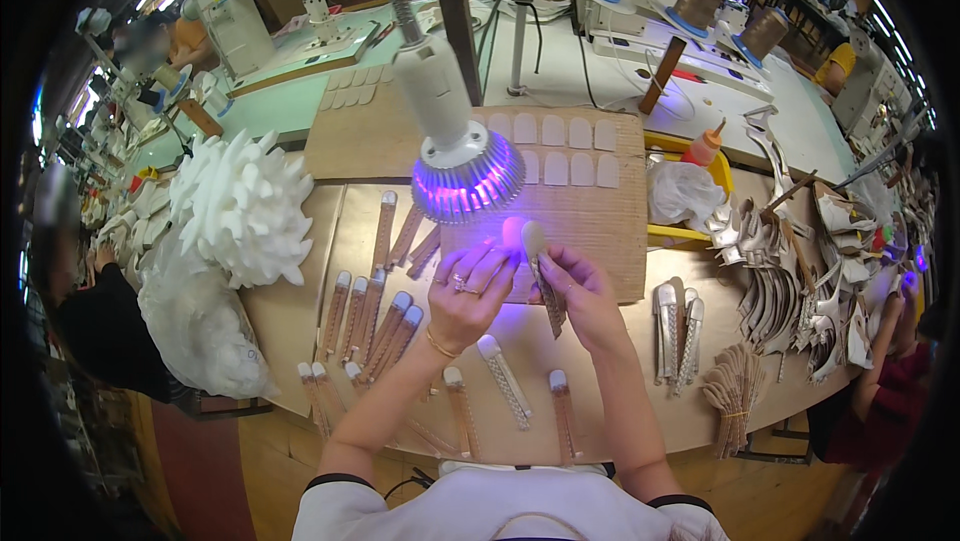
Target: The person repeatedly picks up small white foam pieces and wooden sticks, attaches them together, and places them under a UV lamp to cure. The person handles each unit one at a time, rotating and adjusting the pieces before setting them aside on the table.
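Under a lamp (468, 181) that glows purple, my two hands meet in front of a cardboard sheet. Between its thumb and fingers, my left hand (466, 296) pinches a small rounded patch (513, 232), tinted pink by the light. My right hand (588, 293) is closed on a slim strap (549, 305) with a pale rounded tip. The tip stands right beside the patch; whether the two touch is unclear. More rounded patches (580, 133) lie in rows on the cardboard sheet (610, 221). Several brown straps with whitish tips (352, 316) lie around my left forearm.
At left are spiky white foam (240, 206) and a plastic bag (195, 311). On the right stand a yellow tray (690, 237) with a glue bottle (704, 148), pale-tipped straps (667, 331), a tied bundle (733, 386) and stacked cut pieces (785, 306). People work at both sides.
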A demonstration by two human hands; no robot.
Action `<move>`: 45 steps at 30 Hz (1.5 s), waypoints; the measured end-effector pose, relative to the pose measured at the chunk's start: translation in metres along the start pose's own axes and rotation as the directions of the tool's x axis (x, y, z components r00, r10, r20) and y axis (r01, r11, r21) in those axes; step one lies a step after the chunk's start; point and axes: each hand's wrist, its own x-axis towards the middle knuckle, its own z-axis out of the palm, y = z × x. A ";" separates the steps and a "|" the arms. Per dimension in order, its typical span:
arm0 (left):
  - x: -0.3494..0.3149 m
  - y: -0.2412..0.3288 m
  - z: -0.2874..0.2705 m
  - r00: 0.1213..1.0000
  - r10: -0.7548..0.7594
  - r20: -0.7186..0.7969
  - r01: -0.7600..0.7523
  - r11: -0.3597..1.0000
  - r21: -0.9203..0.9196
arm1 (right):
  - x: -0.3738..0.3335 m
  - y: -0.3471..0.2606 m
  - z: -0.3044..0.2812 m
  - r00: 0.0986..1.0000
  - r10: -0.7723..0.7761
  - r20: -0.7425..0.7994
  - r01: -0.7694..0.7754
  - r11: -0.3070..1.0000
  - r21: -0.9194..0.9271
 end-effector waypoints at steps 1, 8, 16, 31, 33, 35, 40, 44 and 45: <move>0.000 -0.002 -0.002 1.000 -0.009 0.007 0.009 1.000 -0.014 | 0.005 0.004 0.004 1.000 0.004 -0.025 -0.005 0.999 -0.045; -0.002 -0.011 -0.016 0.788 -0.602 0.129 0.523 0.545 -0.655 | 0.027 0.010 0.018 0.999 0.022 0.044 -0.018 0.996 -0.086; -0.002 -0.035 -0.007 0.397 -0.637 0.661 0.585 -0.379 -0.717 | 0.036 0.002 0.026 0.992 0.060 0.113 -0.035 0.977 -0.211; 0.011 -0.023 -0.013 0.327 -0.705 0.629 0.590 -0.368 -0.719 | 0.035 0.003 0.025 0.996 -0.063 0.062 0.081 0.933 -0.351; 0.012 -0.019 -0.016 0.321 -0.727 0.607 0.599 -0.340 -0.724 | 0.035 0.003 0.027 0.990 -0.123 0.068 0.140 0.927 -0.349; 0.012 -0.017 -0.018 0.319 -0.740 0.592 0.605 -0.321 -0.729 | 0.034 0.003 0.028 0.985 -0.157 0.069 0.171 0.918 -0.359; 0.010 -0.015 -0.017 0.323 -0.741 0.588 0.590 -0.328 -0.738 | 0.030 0.001 0.029 0.984 -0.174 0.047 0.179 0.915 -0.362; 0.010 -0.012 -0.017 0.335 -0.738 0.585 0.569 -0.336 -0.750 | 0.030 0.000 0.029 0.981 -0.188 0.041 0.190 0.910 -0.369; 0.010 -0.013 -0.017 0.342 -0.738 0.582 0.570 -0.329 -0.753 | 0.030 -0.001 0.029 0.981 -0.192 0.041 0.193 0.907 -0.373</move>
